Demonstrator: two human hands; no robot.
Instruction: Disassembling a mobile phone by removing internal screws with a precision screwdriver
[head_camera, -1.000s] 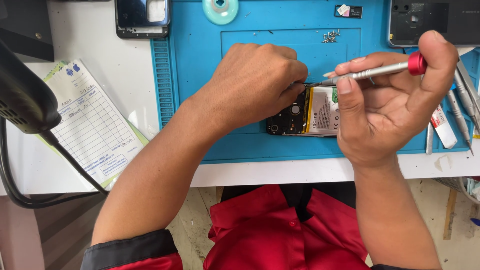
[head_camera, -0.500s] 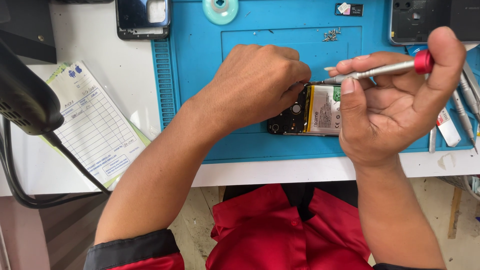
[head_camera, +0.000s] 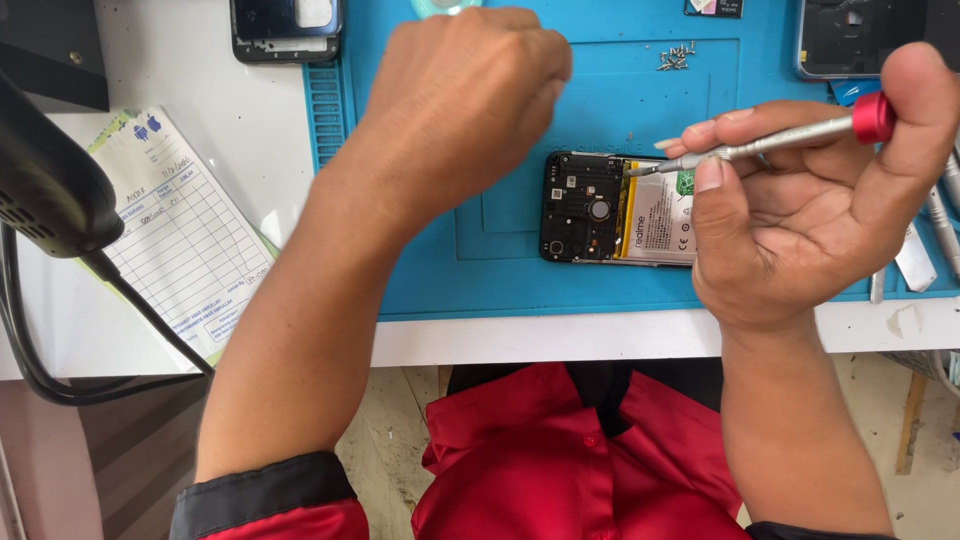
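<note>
A printed form (head_camera: 185, 235) lies at the left on the white bench. The left hand (head_camera: 460, 95) hovers over the blue mat (head_camera: 440, 270), curled; its contents cannot be determined. The opened phone (head_camera: 615, 208) rests mid-mat. The right hand (head_camera: 810, 200) grips a red-capped screwdriver (head_camera: 770, 137), tip above the phone.

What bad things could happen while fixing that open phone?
The screwdriver in the right hand has its sharp tip right above the opened phone; a slip might scratch its battery or boards. The tiny loose screws lie unguarded on the blue mat, near the raised left hand, so a brush could scatter them.
</note>
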